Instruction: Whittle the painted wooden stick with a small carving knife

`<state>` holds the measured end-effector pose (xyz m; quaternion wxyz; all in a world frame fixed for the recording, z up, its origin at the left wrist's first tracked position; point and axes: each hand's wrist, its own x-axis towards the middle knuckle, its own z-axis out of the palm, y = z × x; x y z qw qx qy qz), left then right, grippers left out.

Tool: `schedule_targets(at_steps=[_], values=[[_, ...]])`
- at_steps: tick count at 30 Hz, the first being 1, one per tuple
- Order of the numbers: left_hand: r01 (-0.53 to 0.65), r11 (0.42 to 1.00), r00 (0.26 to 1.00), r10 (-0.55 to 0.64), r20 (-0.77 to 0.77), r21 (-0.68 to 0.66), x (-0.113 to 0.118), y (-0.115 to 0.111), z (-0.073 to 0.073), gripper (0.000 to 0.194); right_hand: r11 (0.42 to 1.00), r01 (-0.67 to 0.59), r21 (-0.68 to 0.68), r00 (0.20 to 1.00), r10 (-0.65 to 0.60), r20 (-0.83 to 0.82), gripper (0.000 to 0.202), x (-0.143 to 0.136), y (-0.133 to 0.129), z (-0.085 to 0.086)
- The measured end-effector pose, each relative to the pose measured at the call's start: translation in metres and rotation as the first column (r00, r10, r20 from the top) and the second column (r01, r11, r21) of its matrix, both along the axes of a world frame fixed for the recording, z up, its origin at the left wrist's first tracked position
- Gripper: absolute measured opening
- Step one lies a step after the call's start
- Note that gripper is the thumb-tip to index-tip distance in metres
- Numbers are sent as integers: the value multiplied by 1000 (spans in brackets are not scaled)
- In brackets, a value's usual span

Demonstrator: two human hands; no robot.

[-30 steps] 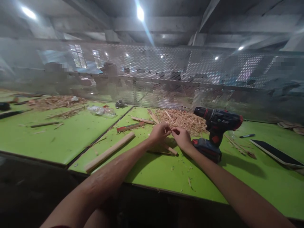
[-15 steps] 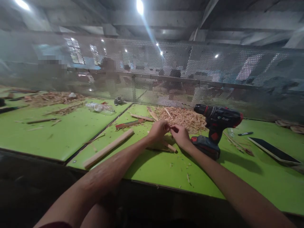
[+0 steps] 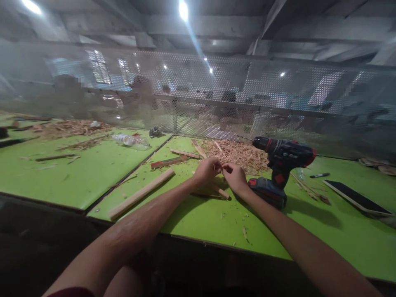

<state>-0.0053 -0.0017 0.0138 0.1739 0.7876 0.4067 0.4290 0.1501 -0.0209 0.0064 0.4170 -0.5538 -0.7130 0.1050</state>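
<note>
Whether the fingers [image 3: 217,164] pinch anything: too small to tell.
Below them, the left hand [image 3: 205,170] partly hides wooden sticks [image 3: 222,191]; beyond, figures [image 3: 141,88] blur behind the mesh [image 3: 192,84]; far left, a dark object [image 3: 3,133] is cut off.

Head view faces forward, down; bench [image 3: 201,222] near, what seems mesh [image 3: 198,88] beyond.

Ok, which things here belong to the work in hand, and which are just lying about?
Likely in use:
left hand and right hand, close together, grip too small to read
wooden stick near them

Seemingly lying about:
cordless drill, unheld
plastic bottle
marker
dark flat slab
wood shavings
</note>
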Motion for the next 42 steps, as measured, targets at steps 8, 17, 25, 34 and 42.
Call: schedule_targets(at_steps=[8,17,25,34,42], values=[[-38,999,999,38,6,-16,1,0,-1,6,1000,-17,7,1000,17,-2,15,-3,-3,0],[-38,999,999,38,-6,0,2,-3,-2,4,990,108,-86,993,-103,62,17,-4,-6,7],[-74,997,997,74,-15,10,4,-1,-3,12,994,55,-93,998,-50,49,18,-5,-5,4],[-41,999,999,42,-21,29,3,-3,-1,8,989,114,-90,992,-109,58,16,-4,-4,5],[-27,999,998,28,-47,24,2,-2,-1,11,994,90,-67,995,-87,55,13,-3,-4,5]])
